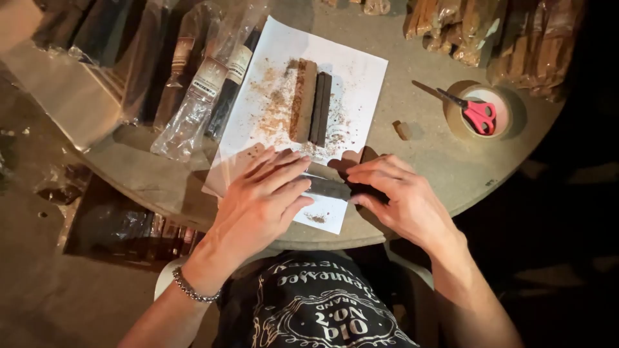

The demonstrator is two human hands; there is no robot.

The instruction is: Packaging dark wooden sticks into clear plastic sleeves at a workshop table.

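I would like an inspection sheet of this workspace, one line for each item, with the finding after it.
Surface: round grey table, with a white paper sheet dusted with brown crumbs.
Job's things: dark stick lying across the sheet's near edge; a brown stick and another dark one lie side by side mid-sheet.
Clutter: clear plastic packets at left, wrapped bundles at right, red scissors on a tape roll, a small brown piece.
Grippers: left hand flat, fingers spread on the stick; right hand pinches its other end.
Cables: nothing seen.
Surroundings: dark floor, more packets below the table.
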